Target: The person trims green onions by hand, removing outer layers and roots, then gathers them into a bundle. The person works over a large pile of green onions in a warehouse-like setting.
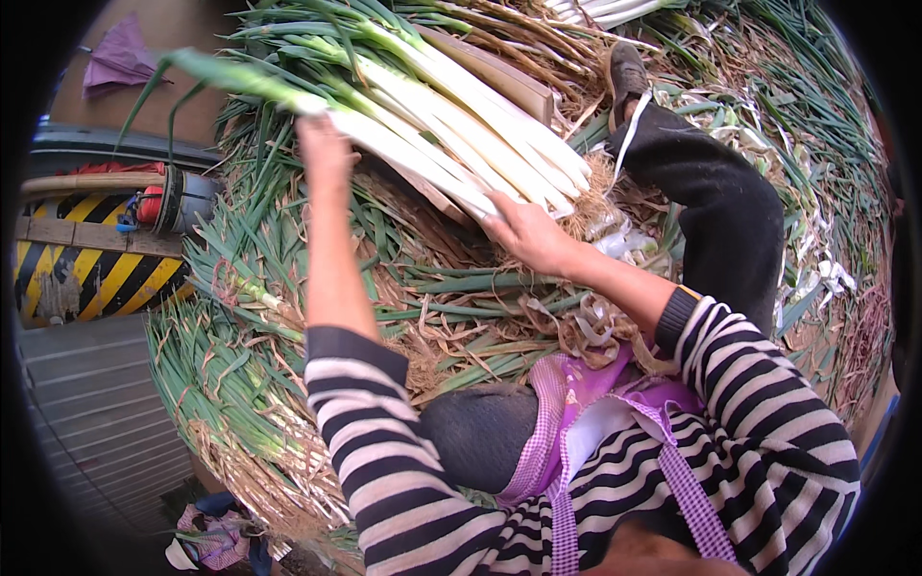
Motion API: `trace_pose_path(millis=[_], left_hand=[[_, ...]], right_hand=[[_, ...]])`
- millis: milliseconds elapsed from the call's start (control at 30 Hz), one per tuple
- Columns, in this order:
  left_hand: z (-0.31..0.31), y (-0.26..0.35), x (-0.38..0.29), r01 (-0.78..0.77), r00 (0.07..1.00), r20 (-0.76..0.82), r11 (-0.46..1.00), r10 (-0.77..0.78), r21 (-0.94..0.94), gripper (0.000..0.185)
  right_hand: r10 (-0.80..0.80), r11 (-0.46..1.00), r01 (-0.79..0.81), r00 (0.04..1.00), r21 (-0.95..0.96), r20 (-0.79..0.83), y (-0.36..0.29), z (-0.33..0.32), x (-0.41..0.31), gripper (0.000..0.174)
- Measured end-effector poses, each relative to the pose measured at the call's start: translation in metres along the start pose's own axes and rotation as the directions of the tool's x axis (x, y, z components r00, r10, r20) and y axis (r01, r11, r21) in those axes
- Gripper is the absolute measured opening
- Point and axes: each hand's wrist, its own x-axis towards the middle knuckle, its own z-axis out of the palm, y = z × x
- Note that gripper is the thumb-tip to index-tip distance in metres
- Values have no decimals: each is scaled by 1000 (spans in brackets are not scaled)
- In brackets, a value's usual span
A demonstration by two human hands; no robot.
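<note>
A long green onion (410, 158) with a white shank and green leaves lies slantwise across the top of a pile. My left hand (326, 144), blurred, grips it where the white turns green. My right hand (529, 234) holds the root end of the same stalk, thumb on top. Alongside lie several peeled green onions (461, 108), their white shanks parallel and their roots (594, 187) towards my right. They rest over a wooden board (493, 72). The tips of the fingers under the held stalk are hidden.
Bundled green onions (266, 432) with dry roots lie at the left. Stripped leaves (490, 345) cover the ground around my bent leg (727, 209). A purple umbrella (119, 57), a yellow-and-black striped barrier (101, 281) and another person (216, 536) are farther left.
</note>
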Motion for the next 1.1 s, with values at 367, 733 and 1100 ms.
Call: trace_pose_path(millis=[367,733,1100], left_hand=[[70,-83,7,-604,788,382,488,482,631,53],[78,-78,12,-568,800,190,616,569,546,24],[-106,-210,-258,348,892,-432,814,-134,464,48]], right_hand=[[-36,844,-4,997,-536,-64,24,2,-14,40],[-140,975,106,976,-194,-166,61,36,60,51],[-330,825,238,939,-512,-95,59,30,64,50]])
